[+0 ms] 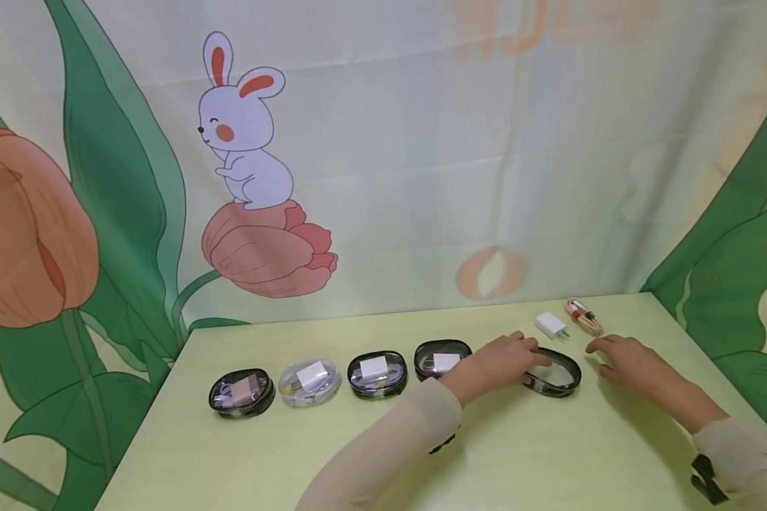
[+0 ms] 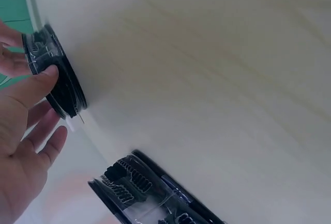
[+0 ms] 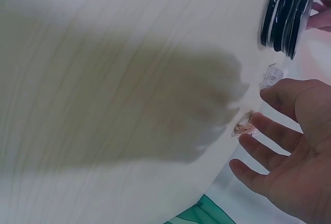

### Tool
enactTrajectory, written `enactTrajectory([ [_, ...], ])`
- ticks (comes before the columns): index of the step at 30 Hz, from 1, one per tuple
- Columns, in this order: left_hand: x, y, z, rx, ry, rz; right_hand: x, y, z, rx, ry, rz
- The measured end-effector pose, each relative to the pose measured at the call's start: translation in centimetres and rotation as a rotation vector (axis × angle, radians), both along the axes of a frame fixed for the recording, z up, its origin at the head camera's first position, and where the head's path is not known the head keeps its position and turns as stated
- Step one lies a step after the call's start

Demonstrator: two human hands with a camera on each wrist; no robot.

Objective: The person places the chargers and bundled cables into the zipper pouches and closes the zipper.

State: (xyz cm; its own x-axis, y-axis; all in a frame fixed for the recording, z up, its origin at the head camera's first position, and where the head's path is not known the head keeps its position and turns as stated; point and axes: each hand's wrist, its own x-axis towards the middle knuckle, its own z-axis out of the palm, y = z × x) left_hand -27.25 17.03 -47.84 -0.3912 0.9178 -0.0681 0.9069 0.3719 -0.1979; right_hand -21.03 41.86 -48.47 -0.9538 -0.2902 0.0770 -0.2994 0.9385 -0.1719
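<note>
In the head view, my left hand (image 1: 501, 360) holds the left side of a black-rimmed clear oval case (image 1: 565, 387) on the table. The left wrist view shows its thumb against the side wall of that case (image 2: 64, 87). My right hand (image 1: 633, 362) hovers just right of the case, touching nothing, its fingers loosely bent and spread in the right wrist view. Behind the case lie a white charger plug (image 1: 552, 325) and a coiled pinkish cable (image 1: 581, 317) with a red tie. The cable is the thing nearest the right fingertips.
To the left stands a row of filled oval cases: a black-rimmed one (image 1: 243, 408) with a pink plug, a clear-white one (image 1: 290, 397), a black-rimmed one (image 1: 378, 392), and another (image 1: 443, 346) partly behind the left arm. A printed cloth (image 1: 383, 177) hangs behind the table (image 1: 518, 461).
</note>
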Motion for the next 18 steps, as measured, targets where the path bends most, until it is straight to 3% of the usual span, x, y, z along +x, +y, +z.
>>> enactTrajectory([
  [5,0.07,0.11,-0.14,-0.019,0.039,0.03,-0.01,0.13,-0.24,0.003,-0.016,-0.014],
  [12,0.25,-0.1,0.11,-0.037,-0.012,0.044,0.14,0.02,-0.05,-0.003,-0.004,0.001],
  [18,0.38,-0.22,-0.05,-0.056,0.049,0.047,0.38,-0.2,0.07,-0.009,0.0,0.007],
])
